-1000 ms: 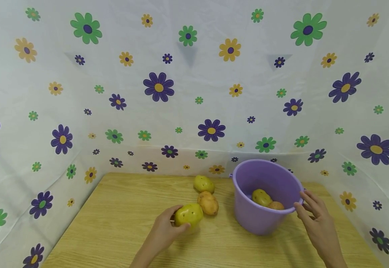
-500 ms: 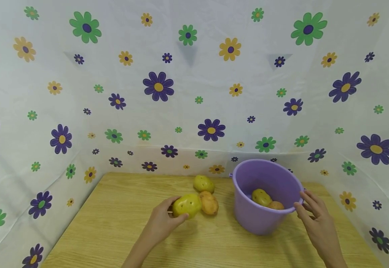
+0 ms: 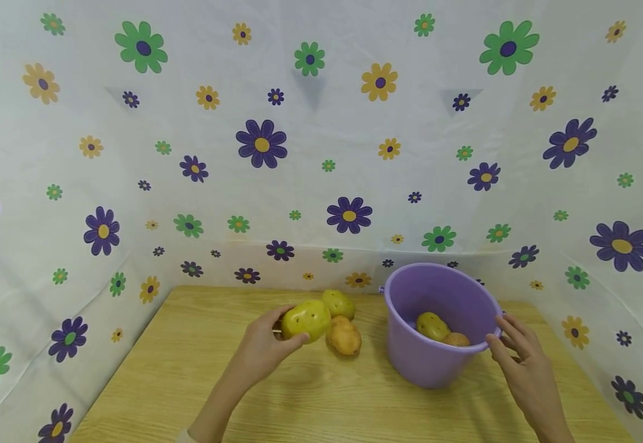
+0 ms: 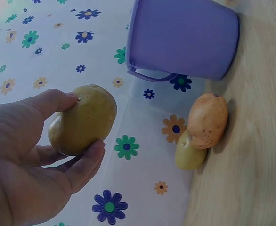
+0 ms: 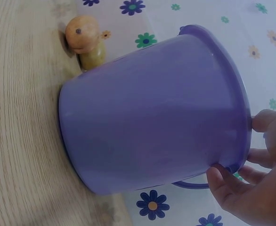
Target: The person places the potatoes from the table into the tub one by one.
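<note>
My left hand (image 3: pixel 263 347) holds a yellow-green potato (image 3: pixel 307 320) above the table, thumb on one side and fingers on the other, as the left wrist view shows with the same potato (image 4: pixel 88 117). Beside it on the table lie a brown potato (image 3: pixel 344 336) and a green potato (image 3: pixel 339 303), close together. A purple bucket (image 3: pixel 426 366) stands to their right with a green potato (image 3: pixel 432 326) and a brown one (image 3: pixel 457 339) inside. My right hand (image 3: pixel 528 369) grips the bucket's right rim, its thumb and fingertips on the rim and outer side (image 5: pixel 152 113).
The wooden table (image 3: pixel 188 369) ends at a white cloth (image 3: pixel 321 184) printed with flowers, which rises behind it and on both sides. The bucket's thin handle (image 4: pixel 152 77) hangs down along its outside.
My left hand has raised the potato and carried it slightly left and away from me. The right hand and the bucket have stayed in place.
</note>
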The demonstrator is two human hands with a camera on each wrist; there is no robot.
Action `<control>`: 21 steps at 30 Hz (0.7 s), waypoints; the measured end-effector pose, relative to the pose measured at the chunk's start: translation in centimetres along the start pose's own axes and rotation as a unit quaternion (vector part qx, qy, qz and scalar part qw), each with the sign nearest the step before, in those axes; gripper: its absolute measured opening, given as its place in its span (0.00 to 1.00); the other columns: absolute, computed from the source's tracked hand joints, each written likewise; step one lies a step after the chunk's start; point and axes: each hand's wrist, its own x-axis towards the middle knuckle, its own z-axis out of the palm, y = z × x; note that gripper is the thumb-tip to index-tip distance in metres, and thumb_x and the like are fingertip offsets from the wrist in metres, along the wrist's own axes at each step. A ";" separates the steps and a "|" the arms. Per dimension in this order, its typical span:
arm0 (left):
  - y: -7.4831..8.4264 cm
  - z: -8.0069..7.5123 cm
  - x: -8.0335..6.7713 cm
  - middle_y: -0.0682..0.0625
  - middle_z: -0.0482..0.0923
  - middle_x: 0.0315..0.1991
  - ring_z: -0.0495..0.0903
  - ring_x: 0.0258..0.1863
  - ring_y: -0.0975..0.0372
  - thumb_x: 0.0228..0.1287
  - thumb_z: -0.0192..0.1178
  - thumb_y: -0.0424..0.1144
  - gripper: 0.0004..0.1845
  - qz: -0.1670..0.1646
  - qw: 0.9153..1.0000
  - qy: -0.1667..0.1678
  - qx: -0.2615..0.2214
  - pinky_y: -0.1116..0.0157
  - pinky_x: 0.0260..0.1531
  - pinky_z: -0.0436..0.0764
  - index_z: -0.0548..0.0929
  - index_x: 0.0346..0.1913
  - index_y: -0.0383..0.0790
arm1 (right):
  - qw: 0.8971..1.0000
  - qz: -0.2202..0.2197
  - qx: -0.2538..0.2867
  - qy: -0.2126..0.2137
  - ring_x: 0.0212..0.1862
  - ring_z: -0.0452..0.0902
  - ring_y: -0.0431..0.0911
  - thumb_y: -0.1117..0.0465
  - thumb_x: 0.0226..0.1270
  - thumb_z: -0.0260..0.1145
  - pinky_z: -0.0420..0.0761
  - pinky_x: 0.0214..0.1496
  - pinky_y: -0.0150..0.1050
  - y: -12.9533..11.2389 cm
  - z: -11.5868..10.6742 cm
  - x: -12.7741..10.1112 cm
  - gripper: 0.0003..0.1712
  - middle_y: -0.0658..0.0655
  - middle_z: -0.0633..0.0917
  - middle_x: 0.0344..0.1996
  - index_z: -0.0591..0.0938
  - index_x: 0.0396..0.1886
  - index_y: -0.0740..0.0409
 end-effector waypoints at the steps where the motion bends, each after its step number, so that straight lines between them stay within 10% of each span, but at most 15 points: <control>1: 0.2 -0.1 0.1 0.39 0.80 0.56 0.84 0.44 0.55 0.63 0.75 0.42 0.34 -0.001 1.000 0.000 0.000 0.64 0.41 0.88 0.76 0.69 0.33 | 1.000 0.000 0.000 0.000 0.51 0.63 0.18 0.58 0.81 0.60 0.74 0.42 0.15 0.0 0.0 0.0 0.31 0.71 0.63 0.74 0.68 0.75 0.71; 21: 4.0 -2.9 1.9 0.42 0.80 0.56 0.83 0.48 0.54 0.66 0.72 0.43 0.34 0.029 0.999 0.010 0.009 0.60 0.46 0.87 0.73 0.71 0.35 | 1.000 0.001 -0.003 0.001 0.52 0.63 0.17 0.58 0.82 0.60 0.74 0.42 0.16 0.1 0.0 0.0 0.31 0.69 0.64 0.74 0.68 0.75 0.70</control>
